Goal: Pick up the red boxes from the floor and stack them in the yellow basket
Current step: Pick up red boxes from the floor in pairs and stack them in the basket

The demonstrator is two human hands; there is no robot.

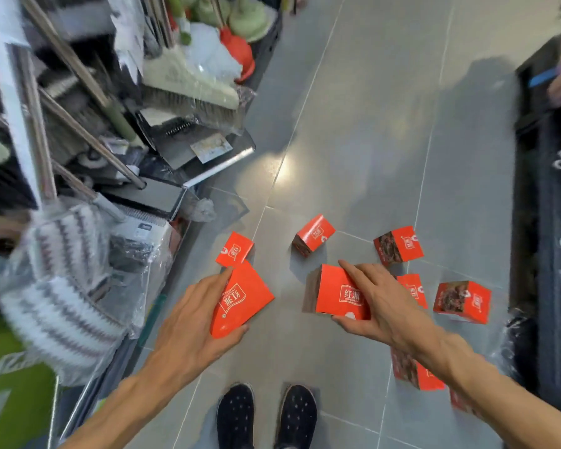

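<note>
My left hand (188, 322) grips a red box (240, 301) with white lettering, held above the grey floor. My right hand (379, 303) grips a second red box (334, 294) from its right side. Several more red boxes lie scattered on the tiles: one behind the left box (235, 250), one in the middle (313, 234), one farther right (399, 245), one at the right (462, 301), one partly hidden behind my right hand (413, 288), and one under my right forearm (413, 372). No yellow basket is in view.
Shelving at the left holds brooms (188, 82), dustpans (188, 140) and wrapped striped mop heads (62, 286) that jut into the aisle. A dark shelf unit (544, 222) lines the right side. My dark shoes (266, 416) stand on the grey tile floor (370, 124).
</note>
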